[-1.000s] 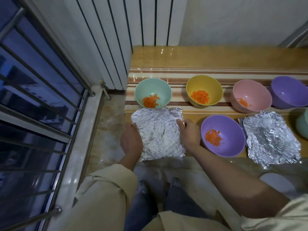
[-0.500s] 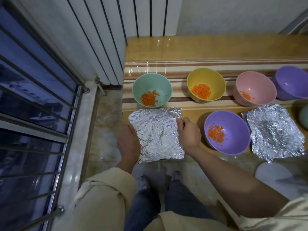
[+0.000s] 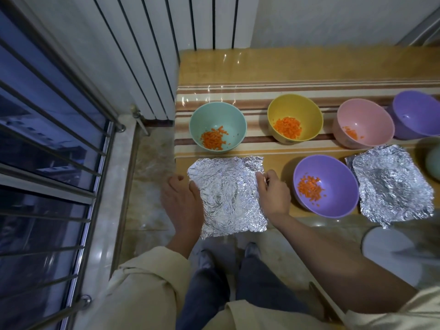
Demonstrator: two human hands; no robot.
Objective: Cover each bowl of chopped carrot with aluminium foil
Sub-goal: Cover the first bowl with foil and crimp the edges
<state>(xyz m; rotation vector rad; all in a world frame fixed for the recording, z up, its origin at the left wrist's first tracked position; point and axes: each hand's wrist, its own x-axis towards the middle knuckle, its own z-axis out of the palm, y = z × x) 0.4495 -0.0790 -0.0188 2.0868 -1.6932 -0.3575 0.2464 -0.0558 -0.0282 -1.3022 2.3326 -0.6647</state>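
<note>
A crumpled sheet of aluminium foil (image 3: pixel 228 196) lies over a bowl at the table's front left; the bowl itself is hidden. My left hand (image 3: pixel 183 203) grips the foil's left side and my right hand (image 3: pixel 273 194) grips its right side, fingers curled at the edges. Uncovered bowls with chopped carrot stand around: a green bowl (image 3: pixel 214 115), a yellow bowl (image 3: pixel 295 106), a pink bowl (image 3: pixel 366 115) and a purple bowl (image 3: pixel 333 167). A second foil-covered bowl (image 3: pixel 392 184) sits to the right.
Another purple bowl (image 3: pixel 416 110) is at the back right and a pale green bowl (image 3: pixel 433 160) at the right edge. A white round object (image 3: pixel 390 253) lies low on the right. A radiator (image 3: pixel 166 44) and a barred window (image 3: pixel 47 139) stand to the left.
Both hands stay on the two sides of the foil sheet. The view has shifted slightly; nothing on the table has moved.
</note>
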